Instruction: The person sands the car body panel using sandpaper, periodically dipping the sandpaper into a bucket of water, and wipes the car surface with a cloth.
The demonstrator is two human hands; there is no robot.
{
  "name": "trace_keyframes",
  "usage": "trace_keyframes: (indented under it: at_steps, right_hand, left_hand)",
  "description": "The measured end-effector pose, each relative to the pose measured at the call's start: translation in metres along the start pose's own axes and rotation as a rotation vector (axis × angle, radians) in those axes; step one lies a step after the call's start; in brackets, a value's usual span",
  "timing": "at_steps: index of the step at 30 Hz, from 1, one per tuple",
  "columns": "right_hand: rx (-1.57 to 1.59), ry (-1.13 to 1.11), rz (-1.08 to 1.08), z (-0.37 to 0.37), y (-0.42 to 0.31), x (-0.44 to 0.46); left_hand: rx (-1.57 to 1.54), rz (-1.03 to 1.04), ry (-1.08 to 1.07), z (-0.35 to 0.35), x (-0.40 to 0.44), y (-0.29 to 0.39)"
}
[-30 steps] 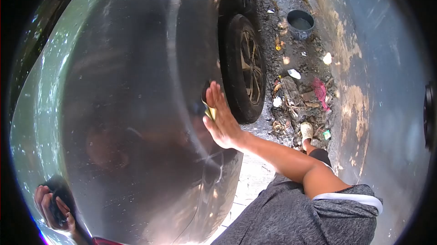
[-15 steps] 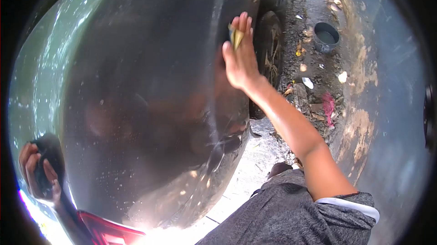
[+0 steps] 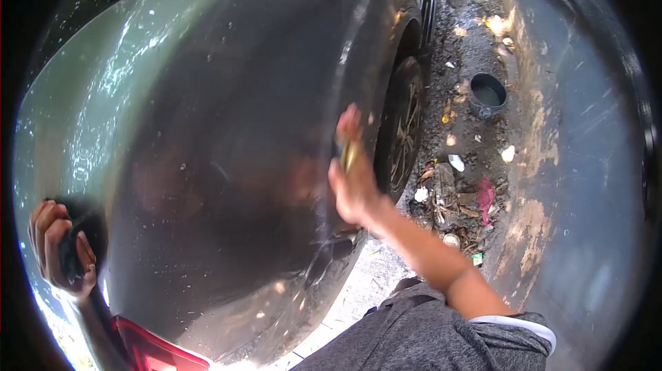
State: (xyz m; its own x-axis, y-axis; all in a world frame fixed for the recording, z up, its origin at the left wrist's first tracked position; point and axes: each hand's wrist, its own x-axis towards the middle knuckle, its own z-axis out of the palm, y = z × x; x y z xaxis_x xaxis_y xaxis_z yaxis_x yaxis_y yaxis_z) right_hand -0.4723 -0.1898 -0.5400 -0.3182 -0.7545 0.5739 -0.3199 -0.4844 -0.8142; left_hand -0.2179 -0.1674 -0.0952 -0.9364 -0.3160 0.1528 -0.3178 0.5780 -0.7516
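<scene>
My right hand (image 3: 358, 181) is on the dark, shiny side panel of a car (image 3: 234, 116), beside the rear wheel. Under its palm is a small yellowish-green pad (image 3: 350, 156), perhaps a sponge; motion blurs the fingers. At the lower left, my left hand (image 3: 58, 243) is curled with bent fingers around something dark (image 3: 72, 250) near the car's glossy surface. What that dark thing is, I cannot make out.
A red tail light (image 3: 155, 350) sits at the bottom left. Beyond the wheel (image 3: 403, 126), a black bucket (image 3: 488, 92) of liquid stands on muddy ground with litter. A worn, peeling wall (image 3: 572, 185) runs along the right.
My right hand has moved down along the panel, toward me, with the pad still under it. My left hand stays in nearly the same place. The view has shifted slightly.
</scene>
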Motion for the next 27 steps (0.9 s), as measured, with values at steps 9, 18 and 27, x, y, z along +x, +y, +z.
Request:
trace_keyframes:
  at_steps: [9, 18, 27]
  right_hand:
    - [0.191, -0.075, 0.044, -0.036, 0.038, 0.059]
    - [0.02, 0.031, 0.022, -0.047, 0.048, 0.114]
    - [0.219, -0.044, 0.022, -0.052, 0.05, 0.106]
  left_hand:
    - [0.039, -0.029, -0.01, -0.001, -0.006, 0.0]
    - [0.071, -0.031, 0.03, 0.001, 0.007, 0.013]
    - [0.086, -0.025, -0.073, -0.002, -0.007, 0.001]
